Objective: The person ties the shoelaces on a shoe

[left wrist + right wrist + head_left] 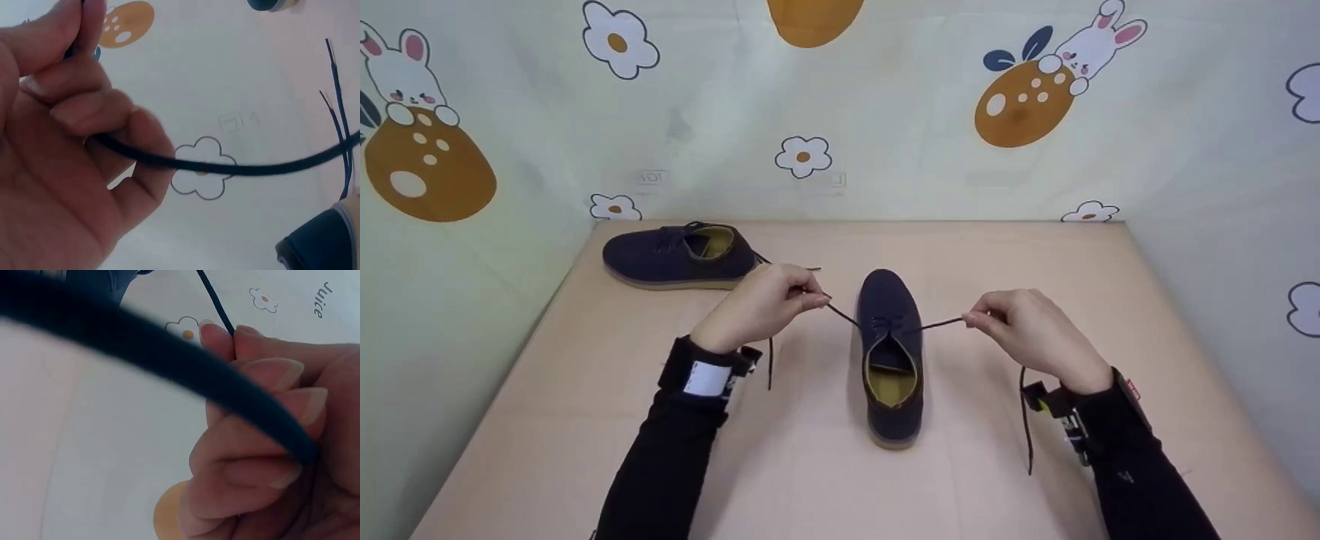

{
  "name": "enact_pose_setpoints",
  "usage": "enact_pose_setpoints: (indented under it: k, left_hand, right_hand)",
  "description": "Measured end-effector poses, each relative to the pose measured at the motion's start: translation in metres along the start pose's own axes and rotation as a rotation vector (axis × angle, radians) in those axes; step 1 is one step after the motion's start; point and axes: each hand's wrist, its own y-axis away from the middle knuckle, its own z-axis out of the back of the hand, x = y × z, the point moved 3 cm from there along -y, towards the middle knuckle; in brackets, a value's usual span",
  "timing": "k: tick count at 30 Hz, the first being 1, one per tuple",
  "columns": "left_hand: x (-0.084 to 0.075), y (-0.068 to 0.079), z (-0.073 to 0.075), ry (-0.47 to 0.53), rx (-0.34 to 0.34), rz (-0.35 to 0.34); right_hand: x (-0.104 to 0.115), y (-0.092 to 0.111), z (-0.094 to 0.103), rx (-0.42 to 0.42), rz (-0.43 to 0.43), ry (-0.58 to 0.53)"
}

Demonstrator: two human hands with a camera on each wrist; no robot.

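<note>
A dark navy lace-up shoe [890,292] stands upright on the table, toe away from me, its yellowish insole showing. To its left, my left hand [765,306] pinches one shoelace [844,311] between thumb and finger; the lace runs straight to the eyelets. On the other side my right hand [1027,330] pinches the opposite shoelace [941,324], also drawn straight. Each lace's loose end hangs below its hand. In the left wrist view the lace [253,169] passes through curled fingers [84,109]. In the right wrist view a lace [216,304] leaves the fingertips [253,343].
A second navy shoe [649,259] sits at the back left, toe to the left, its lace ends trailing right behind my left hand. The beige table [825,480] meets a pale patterned curtain [720,142] at the back and sides.
</note>
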Motion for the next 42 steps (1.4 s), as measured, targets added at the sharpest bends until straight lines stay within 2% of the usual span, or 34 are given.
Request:
enact_pose_setpoints:
  k: [3, 6, 8, 10, 12, 15, 17, 19, 21, 23, 25, 28, 31, 33, 35, 42]
  left_hand:
    - [0.007, 0.006, 0.011, -0.005, 0.042, 0.039]
    - [0.014, 0.006, 0.021, -0.008, 0.011, 0.063]
    - [0.013, 0.0, 0.023, 0.016, -0.025, 0.06]
    - [0.006, -0.012, 0.022, 0.052, -0.055, 0.039]
    - [-0.009, -0.031, 0.016, 0.076, -0.082, -0.01]
    - [-0.039, -0.061, -0.002, 0.051, -0.103, -0.148]
    - [-0.059, -0.078, -0.017, -0.015, -0.109, -0.264]
    - [-0.075, -0.089, -0.034, -0.097, -0.098, -0.347]
    - [-0.082, -0.094, -0.047, -0.166, -0.083, -0.373]
    - [-0.081, -0.094, -0.056, -0.204, -0.069, -0.329]
    - [-0.073, -0.089, -0.059, -0.204, -0.047, -0.24]
    - [-0.056, -0.075, -0.059, -0.142, 0.025, -0.092]
    - [-0.039, -0.059, -0.058, -0.07, 0.113, -0.006]
    - [-0.031, -0.051, -0.058, -0.03, 0.144, 0.016]
    - [-0.024, -0.046, -0.056, -0.007, 0.144, 0.025]
    - [-0.012, -0.037, -0.044, 0.04, 0.154, 0.038]
  right_hand:
    - [-0.004, 0.002, 0.008, 0.024, -0.004, 0.002]
    - [-0.007, 0.004, 0.013, 0.042, -0.016, 0.001]
    - [-0.008, 0.005, 0.015, 0.046, -0.028, 0.0]
    - [-0.009, 0.005, 0.016, 0.05, -0.034, 0.001]
    - [-0.01, 0.005, 0.016, 0.05, -0.035, 0.003]
    - [-0.011, 0.006, 0.017, 0.05, -0.028, 0.002]
    - [-0.011, 0.007, 0.018, 0.047, -0.018, -0.003]
    - [-0.011, 0.007, 0.019, 0.05, -0.018, -0.009]
    - [-0.011, 0.007, 0.019, 0.056, -0.02, -0.012]
    - [-0.012, 0.007, 0.02, 0.066, -0.027, -0.01]
    - [-0.014, 0.007, 0.021, 0.076, -0.038, -0.01]
    - [-0.017, 0.009, 0.024, 0.08, -0.056, -0.002]
    - [-0.02, 0.009, 0.026, 0.078, -0.066, 0.006]
    - [-0.022, 0.008, 0.026, 0.077, -0.071, 0.007]
    - [-0.024, 0.008, 0.026, 0.08, -0.075, 0.008]
    - [-0.028, 0.008, 0.027, 0.084, -0.08, 0.025]
